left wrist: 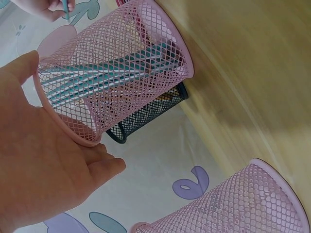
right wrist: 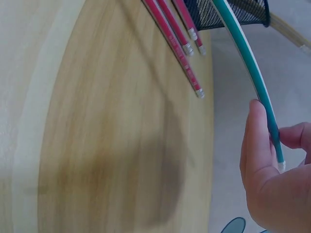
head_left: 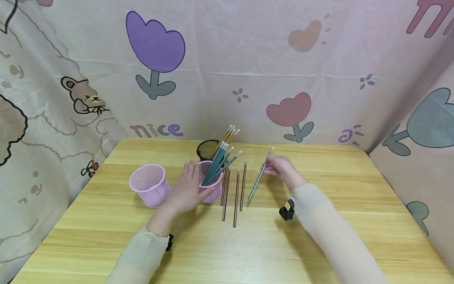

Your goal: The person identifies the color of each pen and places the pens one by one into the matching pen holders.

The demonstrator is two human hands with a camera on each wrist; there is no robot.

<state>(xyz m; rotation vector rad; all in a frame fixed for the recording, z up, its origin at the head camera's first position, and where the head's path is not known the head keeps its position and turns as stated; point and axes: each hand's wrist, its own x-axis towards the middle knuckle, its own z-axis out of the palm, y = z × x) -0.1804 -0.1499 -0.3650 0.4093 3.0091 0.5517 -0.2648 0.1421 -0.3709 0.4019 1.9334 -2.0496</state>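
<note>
— Teal pencil, the slim one with a white eraser cap: where does it sit relative to the fingers?

— The right hand pinches it near the eraser end, thumb against fingertips. The long axis runs from that upper end down and towards the person, the point resting on the pale wooden table.

— And the cup?

— The pink wire-mesh cup, already holding a sheaf of teal pencils, stands to the left of the held pencil. The left hand is the one next to it, palm and straight fingers pressed to its wall, thumb along the front.

— Between them?

— Four thin red pencils lie flat, roughly parallel. Behind is a black mesh cup with yellow pencils; a second, empty pink mesh cup stands further left.

— Textures?

— Open rigid lattice on the cups; smooth lacquered pencil shafts.
</note>
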